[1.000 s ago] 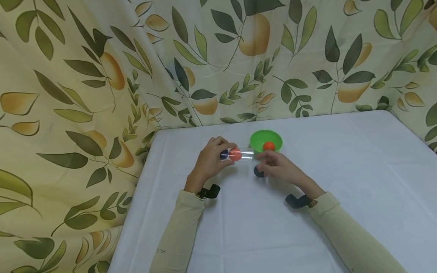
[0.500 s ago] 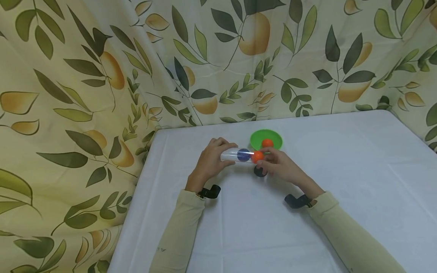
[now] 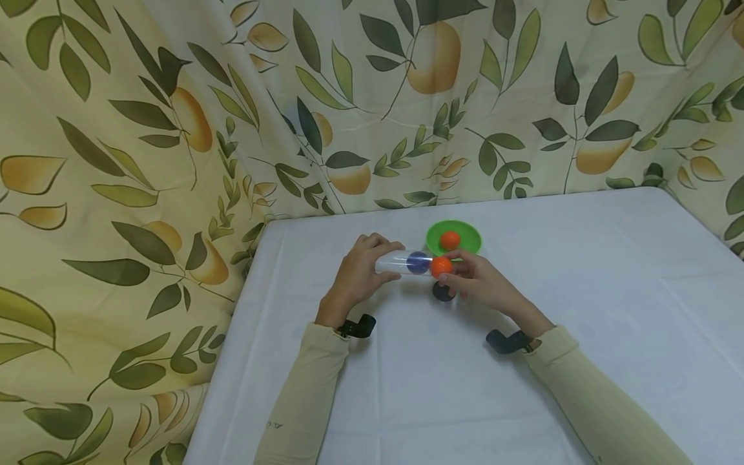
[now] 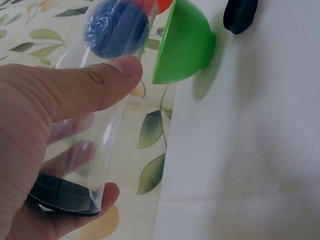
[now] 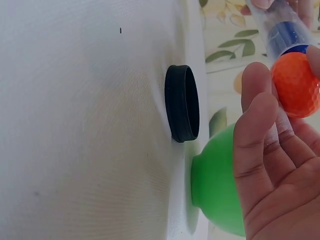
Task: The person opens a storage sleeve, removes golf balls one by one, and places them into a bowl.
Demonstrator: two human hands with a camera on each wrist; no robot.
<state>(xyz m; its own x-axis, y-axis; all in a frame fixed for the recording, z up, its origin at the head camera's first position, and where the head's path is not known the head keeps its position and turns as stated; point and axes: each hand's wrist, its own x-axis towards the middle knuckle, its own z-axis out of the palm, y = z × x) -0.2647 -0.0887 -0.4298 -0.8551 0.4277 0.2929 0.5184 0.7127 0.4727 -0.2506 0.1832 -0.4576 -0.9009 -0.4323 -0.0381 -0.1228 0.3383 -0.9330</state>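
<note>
My left hand [image 3: 357,271] grips a clear plastic tube [image 3: 389,262], held sideways above the table. A black cap [image 4: 65,192] closes the tube's end by my palm. Inside, a blue ball [image 4: 117,27] lies close to the opposite, open end. At that mouth my right hand [image 3: 485,282] pinches an orange golf ball [image 5: 296,85] between thumb and fingers. Below the right hand, a loose black cap [image 5: 182,102] sits on the white cloth. Behind the tube's mouth stands a green bowl [image 3: 473,240] with another orange ball [image 3: 449,241] in it.
A white cloth [image 3: 465,387] covers the table, whose back edge meets a curtain [image 3: 378,129] printed with leaves and fruit. Each wrist wears a black camera strap, the left one [image 3: 357,327] close above the cloth.
The balls in the tube have slid right, from the left hand toward the open end. The right fingers now hold the orange one at the mouth. The bowl's orange ball has rolled slightly left.
</note>
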